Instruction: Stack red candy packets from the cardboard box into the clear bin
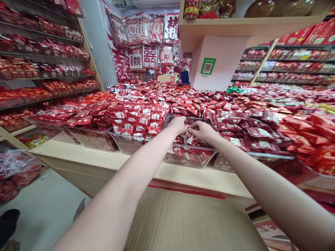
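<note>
My left hand (178, 124) and my right hand (202, 131) are close together over a clear plastic bin (190, 157) on the counter. Small red-and-white wrapped packets (187, 140) lie in this bin, lower than the heaps beside it. My left fingers curl down into the bin, their tips partly hidden. On my right hand, thumb and fingers come together in a pinch near the left fingertips. Whatever is between the fingers is too small to make out.
Heaped bins of red packets (138, 120) and dark red packets (258, 130) flank the bin. A wooden board (193, 219) is below the counter edge (146, 170). A white pillar (217, 62) bears a QR sign; an overhead shelf (235, 26) juts out. Stocked shelves (44, 55) stand left.
</note>
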A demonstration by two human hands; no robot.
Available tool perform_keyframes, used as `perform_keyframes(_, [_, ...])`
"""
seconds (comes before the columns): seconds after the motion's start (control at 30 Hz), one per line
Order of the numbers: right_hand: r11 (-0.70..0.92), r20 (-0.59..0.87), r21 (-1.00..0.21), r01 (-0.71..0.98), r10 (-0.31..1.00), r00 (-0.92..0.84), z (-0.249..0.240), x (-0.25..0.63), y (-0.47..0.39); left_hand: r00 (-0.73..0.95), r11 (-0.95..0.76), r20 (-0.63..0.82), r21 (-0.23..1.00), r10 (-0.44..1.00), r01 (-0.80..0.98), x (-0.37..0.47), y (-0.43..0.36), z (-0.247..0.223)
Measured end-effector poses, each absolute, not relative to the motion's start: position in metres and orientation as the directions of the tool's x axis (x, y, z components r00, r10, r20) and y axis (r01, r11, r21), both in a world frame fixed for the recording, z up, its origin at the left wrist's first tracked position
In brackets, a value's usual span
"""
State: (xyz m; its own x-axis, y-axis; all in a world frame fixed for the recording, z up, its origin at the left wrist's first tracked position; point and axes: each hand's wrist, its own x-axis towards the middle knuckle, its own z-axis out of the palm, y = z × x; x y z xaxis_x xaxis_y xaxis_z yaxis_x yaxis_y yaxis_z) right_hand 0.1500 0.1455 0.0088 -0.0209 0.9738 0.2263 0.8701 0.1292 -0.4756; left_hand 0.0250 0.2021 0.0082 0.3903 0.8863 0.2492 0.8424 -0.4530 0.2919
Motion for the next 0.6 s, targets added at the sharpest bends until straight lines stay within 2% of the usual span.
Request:
perform_keyframes(0.1, [0.139,0.187,-0.716,0.684,0.982,-0.004,0.008,0.152,0.148,0.356,-0.463,0.330,0.344,0.874,0.817,0.026,0.202,0.014])
perform_keyframes(0.17, [0.158,0.190,-0.813,0.560,0.982,-0.002,0.008,0.153,0.150,0.336,-0.486,0.384,0.415,0.860,0.769,0.026,0.201,0.017])
perform_keyframes(0.27, [0.156,0.189,-0.856,0.493,0.982,0.016,0.008,0.152,0.150,0.292,-0.520,0.462,0.508,0.837,0.687,0.027,0.200,0.019])
perform_keyframes(0.4, [0.083,0.098,-0.896,0.436,0.995,0.012,0.009,0.151,0.150,0.273,-0.543,0.499,0.548,0.822,0.636,0.027,0.202,0.019])
perform_keyframes(0.6, [0.111,0.145,-0.923,0.369,0.987,0.065,0.011,0.154,0.148,0.186,-0.519,0.502,0.681,0.844,0.517,0.027,0.205,0.021])
